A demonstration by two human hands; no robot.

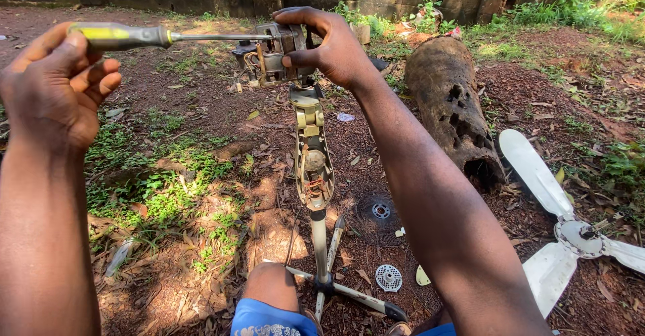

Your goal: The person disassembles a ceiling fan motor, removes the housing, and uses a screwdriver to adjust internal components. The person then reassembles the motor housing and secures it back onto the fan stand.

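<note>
Your left hand (pixel 57 84) is wrapped tight around the yellow-and-grey handle of a screwdriver (pixel 154 37), its shaft running level straight into the side of the fan motor (pixel 279 52), while your right hand (pixel 329 47) clamps that motor from above and behind, fingers curled over its top. The motor sits at the head of the fan stand (pixel 312 168), which rises upright from its spread legs on the dirt between your knees. Off to your right, the white fan blade (pixel 571 228) lies flat on the ground beside a rotten log (pixel 450 104), well apart from both hands.
</note>
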